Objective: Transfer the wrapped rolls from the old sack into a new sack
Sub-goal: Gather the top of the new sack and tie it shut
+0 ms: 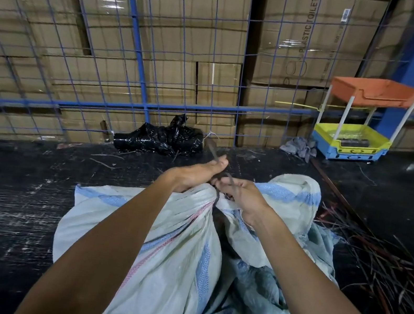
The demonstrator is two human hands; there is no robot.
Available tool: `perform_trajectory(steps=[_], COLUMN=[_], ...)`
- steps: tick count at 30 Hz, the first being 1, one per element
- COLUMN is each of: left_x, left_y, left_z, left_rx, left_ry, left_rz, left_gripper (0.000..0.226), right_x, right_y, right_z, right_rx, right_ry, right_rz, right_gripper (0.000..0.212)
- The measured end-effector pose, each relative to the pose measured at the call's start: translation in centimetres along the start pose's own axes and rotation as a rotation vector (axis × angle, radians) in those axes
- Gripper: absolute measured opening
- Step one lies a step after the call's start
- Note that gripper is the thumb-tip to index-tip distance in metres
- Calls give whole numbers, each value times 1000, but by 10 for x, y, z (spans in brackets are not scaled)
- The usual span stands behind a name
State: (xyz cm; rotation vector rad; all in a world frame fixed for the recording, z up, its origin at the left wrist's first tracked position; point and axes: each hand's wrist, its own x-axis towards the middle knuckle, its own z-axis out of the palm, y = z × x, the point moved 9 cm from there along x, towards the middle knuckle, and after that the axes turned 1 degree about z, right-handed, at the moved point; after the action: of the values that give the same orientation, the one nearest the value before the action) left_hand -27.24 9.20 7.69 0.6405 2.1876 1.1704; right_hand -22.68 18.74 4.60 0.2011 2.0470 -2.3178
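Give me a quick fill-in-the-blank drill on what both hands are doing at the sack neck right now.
1. Both hands work at the gathered ____ of the white woven sack.
2. The left hand and the right hand both pinch a dark ____.
3. Behind the sack, a bundle wrapped in ____ plastic lies by the blue wire fence.
4. The rack by the blue post has an ____ top tray.

Missing words: neck; strap; black; orange

floor (14, 192) dark, scuffed white | sack (171, 256) sitting under the grip | black bundle (159, 137) lying beyond it | strap heap (387, 271) lying right | crates (351, 146) standing far right
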Motion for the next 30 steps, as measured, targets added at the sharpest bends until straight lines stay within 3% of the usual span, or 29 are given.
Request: perform_trajectory(steps=[3, 7, 9, 16, 21, 24, 27, 30], left_x=[-4, -1, -3, -5, 0, 2, 1, 3], left_y=[-21, -39, -44, -48, -41, -43, -58, -65], left_z=[4, -5, -11, -12, -9, -19, -25, -26], left_rx=[-66, -135, -149, -331, -395, -322, -312, -324], left_ry=[73, 214, 271, 516, 507, 646, 799, 850], left_rz=[-20, 47, 39, 114, 103, 75, -12, -25], left_gripper=[61, 31, 24, 9, 11, 25, 20, 21], right_x=[9, 16, 15, 22, 21, 18, 10, 0], right_y=[2, 5, 9, -13, -22, -32, -51, -54], right_z=[-18, -17, -14, -12, -11, -11, -7, 6], right_rx=[25, 53, 156, 41, -113, -221, -577, -752], right_ry=[150, 202, 205, 130, 89, 114, 191, 96], right_rz=[23, 55, 68, -123, -211, -325, -557, -689], right_gripper=[4, 23, 21, 4, 21, 14, 15, 16])
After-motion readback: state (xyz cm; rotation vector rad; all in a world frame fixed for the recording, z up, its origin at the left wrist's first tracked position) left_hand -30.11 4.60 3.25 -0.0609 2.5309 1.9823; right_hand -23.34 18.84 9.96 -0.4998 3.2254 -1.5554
